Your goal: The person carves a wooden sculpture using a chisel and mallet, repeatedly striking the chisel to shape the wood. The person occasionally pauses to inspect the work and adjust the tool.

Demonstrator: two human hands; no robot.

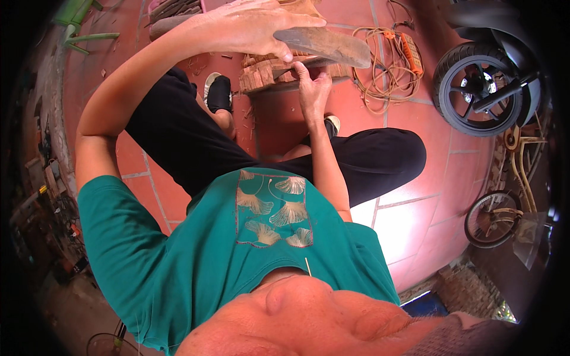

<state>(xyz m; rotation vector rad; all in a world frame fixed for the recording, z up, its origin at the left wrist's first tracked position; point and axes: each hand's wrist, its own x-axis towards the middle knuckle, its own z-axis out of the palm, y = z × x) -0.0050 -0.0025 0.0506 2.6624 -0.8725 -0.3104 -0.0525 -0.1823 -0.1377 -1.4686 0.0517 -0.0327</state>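
Observation:
My left hand reaches across from the left, closed around the near end of a broad cleaver-like blade. The blade points right, with brown stains toward its tip. Below it stands a rough, split-edged wooden block on the floor between my feet. My right hand is up against the block's near side, its thumb and fingers pinched on a thin dark strip under the blade. The blade hides part of that strip, so its kind is unclear. A pale wooden piece shows beyond my left hand.
Right of the block lie a coiled cable and an orange power strip. A motorbike wheel and a small bicycle wheel stand at the right. Dark wood pieces and a green stool are at the far left.

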